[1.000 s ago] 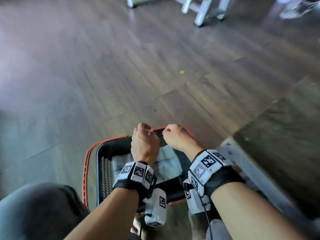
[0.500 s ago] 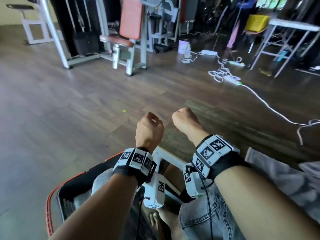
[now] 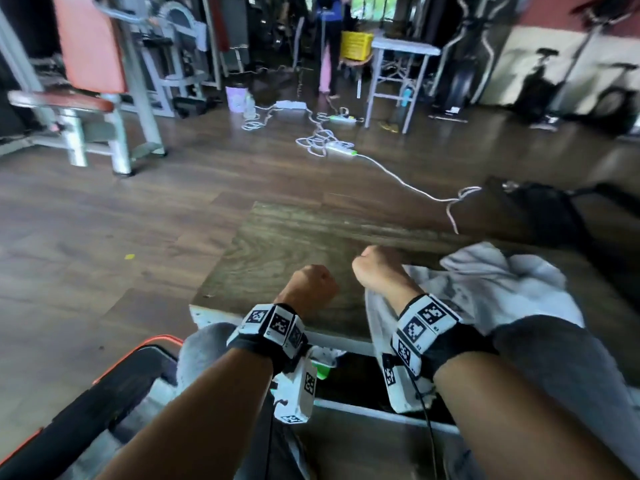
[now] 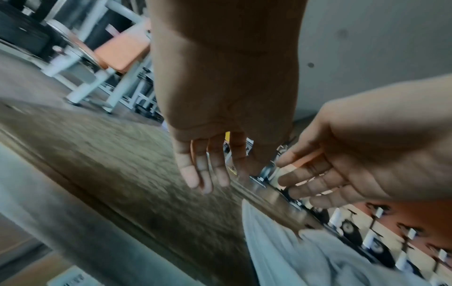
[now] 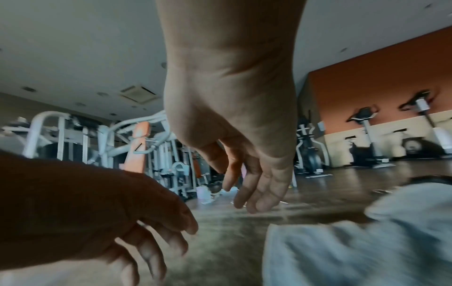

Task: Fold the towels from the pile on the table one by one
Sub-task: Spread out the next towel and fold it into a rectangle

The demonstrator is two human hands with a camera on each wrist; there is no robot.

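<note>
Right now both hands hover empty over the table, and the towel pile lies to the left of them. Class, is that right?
Not quite. The towel pile lies to the right of the left hand and right hand, as the head view shows; both hover empty over the table.

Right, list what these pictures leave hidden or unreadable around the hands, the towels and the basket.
- Pile of white towels: in the head view the right forearm covers its near part, so no count; both wrist views blur it.
- Black basket with orange rim: the left forearm and the bottom edge cut it off; contents mostly hidden.
- Left hand, right hand: the head view shows only their backs; fingers show only in the wrist views.
</note>
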